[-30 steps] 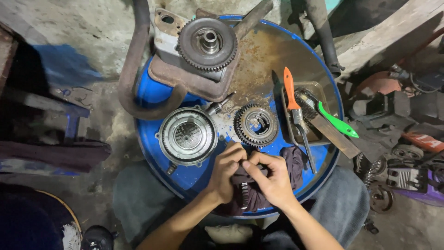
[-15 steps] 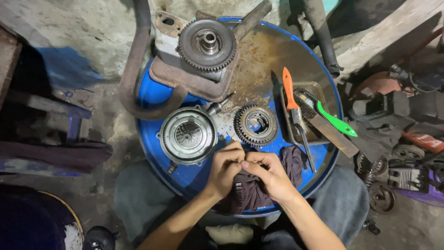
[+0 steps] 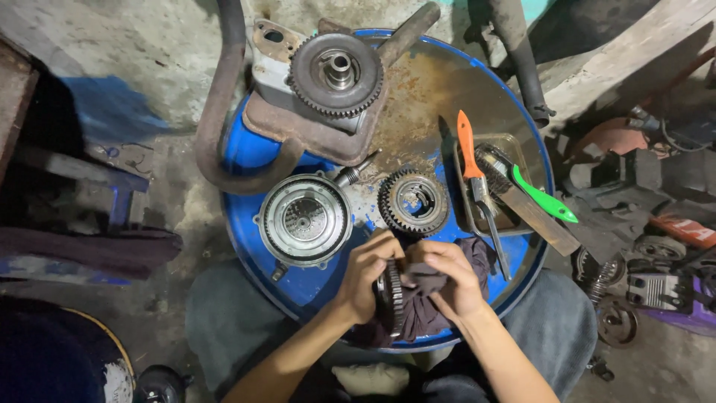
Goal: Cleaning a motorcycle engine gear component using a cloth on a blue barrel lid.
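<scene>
A blue drum lid (image 3: 246, 160), rusty and brown toward its far side, serves as the work surface, standing on a grimy concrete floor (image 3: 112, 52) with dark scrap and engine parts heaped to the right. At the far edge of the lid sits a metal housing (image 3: 298, 119) with a large gear (image 3: 335, 75) on top, and a curved pipe (image 3: 220, 127) wraps round its left side. Nearer lie a round clutch drum (image 3: 304, 220) and, just beside it to the right, a toothed ring gear (image 3: 412, 202). A shallow tray (image 3: 462, 183) on the right holds a green-handled brush (image 3: 533, 190); orange-handled pliers (image 3: 477, 175) lie along its left rim and a flat bar (image 3: 537, 220) sticks out past its near corner. At the near edge of the lid, the left hand (image 3: 365, 280) grips a dark gear (image 3: 391, 298), held on edge so its fine teeth face the camera. The right hand (image 3: 447, 280) is closed on a dark rag (image 3: 425, 313), pressing it against the gear's right face; the rag hangs below both hands. The gear looks black and oily.
</scene>
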